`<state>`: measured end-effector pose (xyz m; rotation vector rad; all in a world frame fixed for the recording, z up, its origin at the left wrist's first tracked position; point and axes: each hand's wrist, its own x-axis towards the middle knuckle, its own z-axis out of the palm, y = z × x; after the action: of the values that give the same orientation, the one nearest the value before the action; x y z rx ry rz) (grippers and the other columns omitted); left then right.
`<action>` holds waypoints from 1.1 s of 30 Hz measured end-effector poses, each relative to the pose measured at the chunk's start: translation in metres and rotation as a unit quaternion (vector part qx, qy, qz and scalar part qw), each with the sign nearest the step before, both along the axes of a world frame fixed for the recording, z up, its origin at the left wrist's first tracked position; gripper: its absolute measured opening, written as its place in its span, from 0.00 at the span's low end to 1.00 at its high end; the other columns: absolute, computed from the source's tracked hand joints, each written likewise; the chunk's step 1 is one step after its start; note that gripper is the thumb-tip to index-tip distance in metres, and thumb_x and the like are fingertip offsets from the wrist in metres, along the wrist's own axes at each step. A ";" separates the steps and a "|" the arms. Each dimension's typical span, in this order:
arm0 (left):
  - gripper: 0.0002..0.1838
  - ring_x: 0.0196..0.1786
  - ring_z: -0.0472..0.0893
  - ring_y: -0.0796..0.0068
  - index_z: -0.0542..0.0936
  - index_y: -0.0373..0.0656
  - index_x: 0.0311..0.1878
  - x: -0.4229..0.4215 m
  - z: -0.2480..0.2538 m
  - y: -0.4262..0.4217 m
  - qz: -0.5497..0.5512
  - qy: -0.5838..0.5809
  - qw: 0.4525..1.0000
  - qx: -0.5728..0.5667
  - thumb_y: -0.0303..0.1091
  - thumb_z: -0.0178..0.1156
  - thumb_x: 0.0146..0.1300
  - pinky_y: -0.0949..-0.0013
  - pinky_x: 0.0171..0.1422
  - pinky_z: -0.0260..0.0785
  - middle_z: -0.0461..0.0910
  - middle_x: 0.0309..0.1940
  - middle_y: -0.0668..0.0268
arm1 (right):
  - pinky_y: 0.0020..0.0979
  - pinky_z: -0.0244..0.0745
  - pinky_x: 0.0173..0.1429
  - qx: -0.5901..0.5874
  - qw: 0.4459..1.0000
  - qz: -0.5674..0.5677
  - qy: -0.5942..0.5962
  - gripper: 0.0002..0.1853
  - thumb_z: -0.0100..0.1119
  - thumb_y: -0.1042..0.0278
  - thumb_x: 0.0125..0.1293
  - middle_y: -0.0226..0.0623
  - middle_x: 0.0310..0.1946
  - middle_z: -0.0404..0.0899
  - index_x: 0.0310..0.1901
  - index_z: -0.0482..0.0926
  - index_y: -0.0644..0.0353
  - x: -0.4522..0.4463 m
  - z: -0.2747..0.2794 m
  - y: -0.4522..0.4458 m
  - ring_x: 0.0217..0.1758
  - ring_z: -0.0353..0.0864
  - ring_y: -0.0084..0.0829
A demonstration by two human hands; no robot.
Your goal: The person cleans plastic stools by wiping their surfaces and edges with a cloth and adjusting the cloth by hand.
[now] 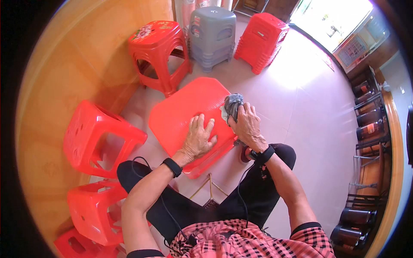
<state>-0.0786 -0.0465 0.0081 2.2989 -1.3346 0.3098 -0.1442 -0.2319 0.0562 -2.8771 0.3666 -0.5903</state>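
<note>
A red plastic stool (189, 101) stands between my knees, its ribbed seat facing up. My left hand (199, 138) lies on the near part of the seat with its fingers spread. At the seat's right edge, my right hand (248, 126) is closed round a crumpled grey cloth (232, 105), which touches the stool. Part of the cloth is hidden under my fingers. Both wrists wear black bands.
Red stools (86, 133) lie and stand at the left. Behind are a red stool with a flower print (157, 32), a grey stool stack (212, 34) and a red stack (263, 41). Racks with dark jars (370, 129) line the right wall.
</note>
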 end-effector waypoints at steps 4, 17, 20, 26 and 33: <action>0.31 0.63 0.61 0.42 0.68 0.35 0.59 -0.019 0.022 0.023 0.006 0.025 1.000 -0.009 0.38 0.62 0.54 0.46 0.69 0.54 0.61 0.59 0.42 | 0.45 0.77 0.44 0.004 1.000 0.005 0.008 0.19 0.60 0.58 0.54 0.50 0.41 0.72 0.36 0.75 0.70 -0.003 0.001 0.000 0.47 0.75 0.48; 0.31 0.57 0.66 0.49 0.58 0.29 0.63 -0.017 -0.033 0.083 0.315 0.260 0.845 -0.346 0.41 0.55 0.67 0.53 0.65 0.57 0.65 0.55 0.44 | 0.48 0.74 0.48 0.028 0.999 -0.025 0.039 0.20 0.60 0.57 0.54 0.51 0.43 0.72 0.38 0.75 0.70 0.006 0.004 0.000 0.48 0.74 0.51; 0.33 0.59 0.65 0.48 0.55 0.25 0.64 -0.019 -0.039 0.083 0.293 0.306 0.831 -0.362 0.43 0.53 0.68 0.54 0.67 0.55 0.64 0.55 0.42 | 0.49 0.74 0.50 0.061 0.993 -0.049 0.084 0.23 0.59 0.55 0.56 0.56 0.46 0.72 0.41 0.75 0.72 0.024 0.014 0.001 0.47 0.76 0.54; 0.39 0.66 0.59 0.44 0.49 0.21 0.67 -0.017 -0.043 0.081 0.319 0.324 0.822 -0.343 0.43 0.53 0.69 0.54 0.72 0.51 0.58 0.60 0.37 | 0.52 0.73 0.54 0.060 0.993 -0.043 0.090 0.28 0.56 0.51 0.57 0.62 0.52 0.70 0.49 0.73 0.71 0.093 0.011 0.024 0.50 0.76 0.60; 0.39 0.68 0.57 0.43 0.48 0.21 0.68 -0.015 -0.050 0.077 0.322 0.328 0.819 -0.344 0.40 0.54 0.68 0.55 0.73 0.48 0.54 0.65 0.37 | 0.51 0.74 0.52 0.088 0.990 0.092 0.065 0.32 0.61 0.42 0.56 0.56 0.49 0.71 0.47 0.74 0.68 0.160 0.000 0.127 0.49 0.77 0.56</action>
<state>-0.0937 0.0307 -0.0416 1.8518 -0.0312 0.1363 0.0163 -0.1046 0.0564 -2.7456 0.1591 -0.3223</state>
